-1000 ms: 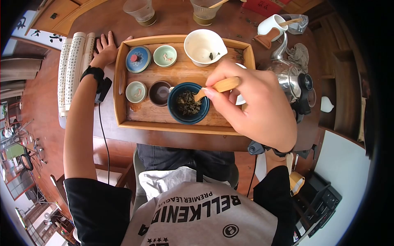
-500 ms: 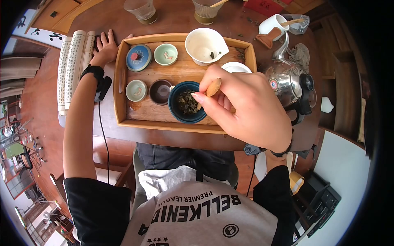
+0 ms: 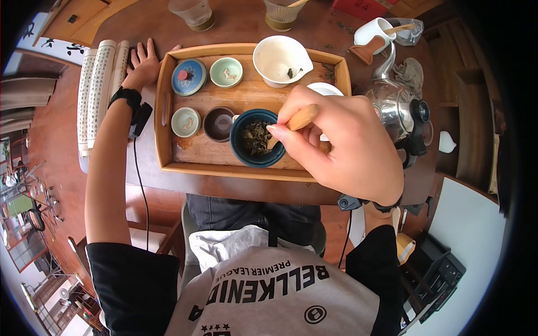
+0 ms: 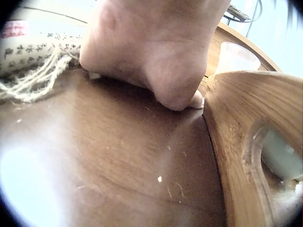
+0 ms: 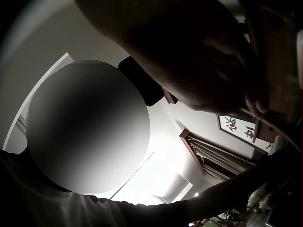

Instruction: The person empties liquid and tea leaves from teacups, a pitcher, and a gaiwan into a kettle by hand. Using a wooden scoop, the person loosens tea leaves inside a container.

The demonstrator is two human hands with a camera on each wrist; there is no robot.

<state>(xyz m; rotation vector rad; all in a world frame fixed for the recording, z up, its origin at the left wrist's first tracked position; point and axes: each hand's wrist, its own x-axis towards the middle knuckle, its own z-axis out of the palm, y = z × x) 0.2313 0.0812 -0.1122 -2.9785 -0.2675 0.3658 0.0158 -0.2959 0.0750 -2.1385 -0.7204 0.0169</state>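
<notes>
My right hand (image 3: 353, 143) pinches a small wooden tea scoop (image 3: 304, 116) between thumb and fingers, its lower end among dark, wet tea leaves (image 3: 255, 138) in a dark blue bowl (image 3: 240, 157). In the right wrist view that hand (image 5: 199, 61) is a dark shape. Palm down on the table, my left hand (image 3: 145, 68) lies with fingers spread between the bamboo-slip scrolls (image 3: 100, 95) and the wooden tray (image 3: 165, 140). The left wrist view shows the heel of the hand (image 4: 151, 56) close to the tray's side.
On the tray are a blue lid (image 3: 189, 77), a pale green cup (image 3: 226, 73), a small white cup (image 3: 186, 122), a brown cup (image 3: 217, 125) and a white pitcher (image 3: 280, 61). To the right stands a metal kettle (image 3: 392, 101). Glasses (image 3: 192, 12) stand beyond the tray.
My right hand first shifted left with the scoop turning more upright, then came slightly back right, the scoop leaning again. The scoop's end stays among the leaves. My left hand has stayed in place.
</notes>
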